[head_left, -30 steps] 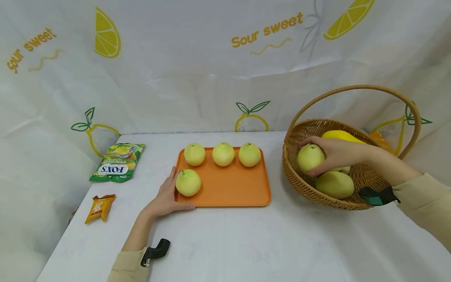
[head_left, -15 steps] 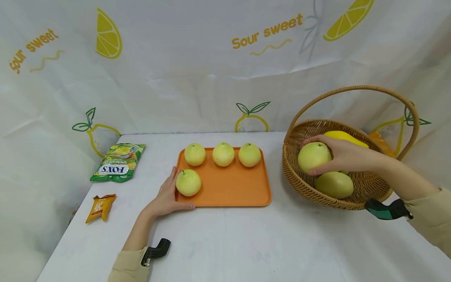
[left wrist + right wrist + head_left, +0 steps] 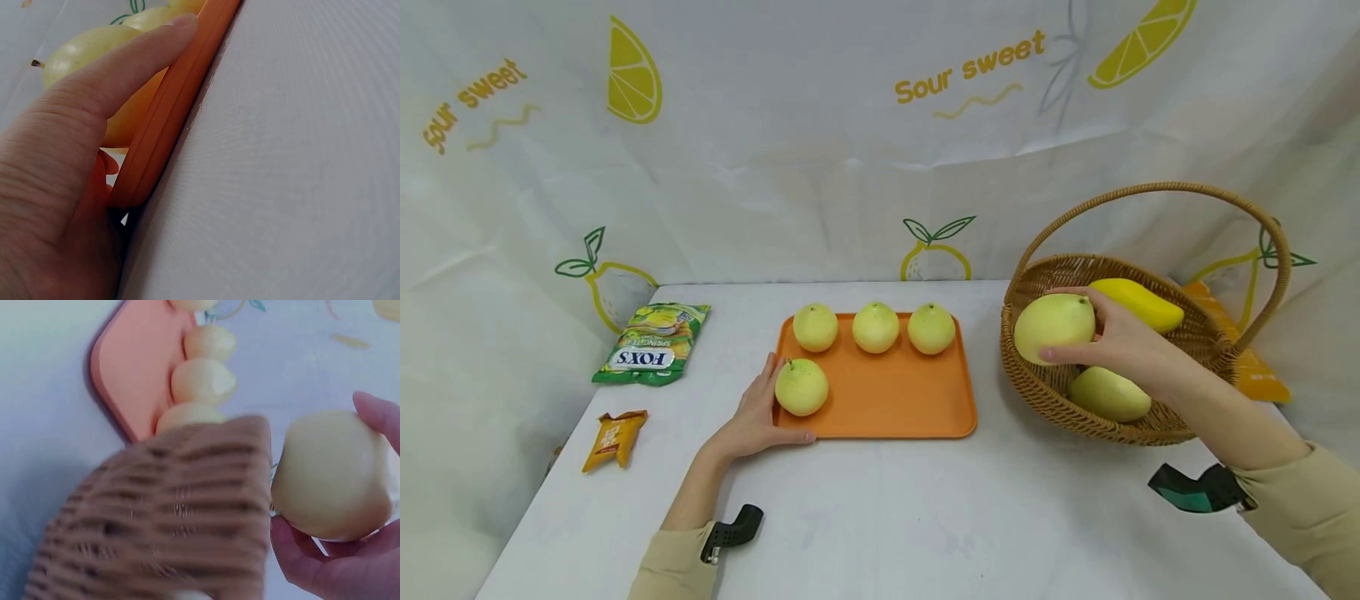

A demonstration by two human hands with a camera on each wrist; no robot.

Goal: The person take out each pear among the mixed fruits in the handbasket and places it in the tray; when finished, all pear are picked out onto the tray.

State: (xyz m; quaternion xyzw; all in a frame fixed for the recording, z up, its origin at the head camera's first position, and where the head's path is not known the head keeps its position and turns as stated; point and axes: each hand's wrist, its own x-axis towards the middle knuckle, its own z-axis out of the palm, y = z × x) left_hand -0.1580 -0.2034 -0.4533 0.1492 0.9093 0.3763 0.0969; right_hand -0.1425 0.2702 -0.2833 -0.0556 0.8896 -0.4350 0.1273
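My right hand [image 3: 1112, 337] grips a pale yellow-green round pear [image 3: 1054, 327] above the left part of the wicker basket [image 3: 1037, 400]. In the right wrist view the thumb and fingers curl round the pear [image 3: 334, 475], beside the basket wall [image 3: 187, 506]. My left hand [image 3: 760, 421] rests at the near left corner of the orange tray [image 3: 895, 400], its thumb straight along the front rim. Close to its fingers sits a pear [image 3: 802, 387] on the tray. Three more pears [image 3: 876, 327] stand in a row along the tray's back edge.
Inside the basket lie a yellow mango [image 3: 1138, 304] and a greenish mango-like fruit [image 3: 1109, 393]; its tall handle [image 3: 1157, 188] arches above. An orange packet [image 3: 1258, 375] lies behind it. At left are a green FOX'S bag [image 3: 651, 343] and a small orange packet [image 3: 615, 440].
The right hand has lifted the pear up from inside the basket and shifted it slightly left, uncovering more of the yellow mango. The left hand and the tray have stayed in place.
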